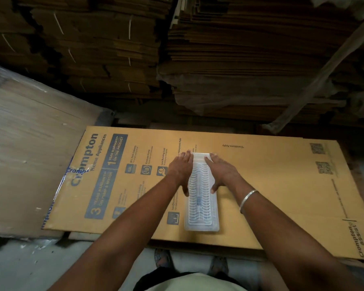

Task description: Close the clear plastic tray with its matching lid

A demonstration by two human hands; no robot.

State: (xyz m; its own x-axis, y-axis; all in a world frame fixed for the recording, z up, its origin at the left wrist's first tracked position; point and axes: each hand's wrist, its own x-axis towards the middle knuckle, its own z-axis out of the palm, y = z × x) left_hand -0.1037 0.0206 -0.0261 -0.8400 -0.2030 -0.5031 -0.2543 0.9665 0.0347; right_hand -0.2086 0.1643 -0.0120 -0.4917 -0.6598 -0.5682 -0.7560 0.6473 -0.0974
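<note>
A long clear plastic tray (pixel 202 208) with ribbed slots lies lengthwise on a flat printed cardboard sheet (pixel 271 185), its clear lid on top. My left hand (pixel 181 169) rests flat along the tray's left edge near the far end, fingers spread, thumb on the side. My right hand (pixel 221 169) lies flat on the right edge, fingertips reaching the far end. Both palms press down on the lid. I cannot tell whether the lid is fully seated. A metal bangle (pixel 247 199) circles my right wrist.
Tall stacks of flattened cardboard (pixel 250 59) rise right behind the sheet. A plastic-wrapped board (pixel 29 143) leans at the left. The sheet's front edge is near my sandalled feet (pixel 162 259) on a grey floor.
</note>
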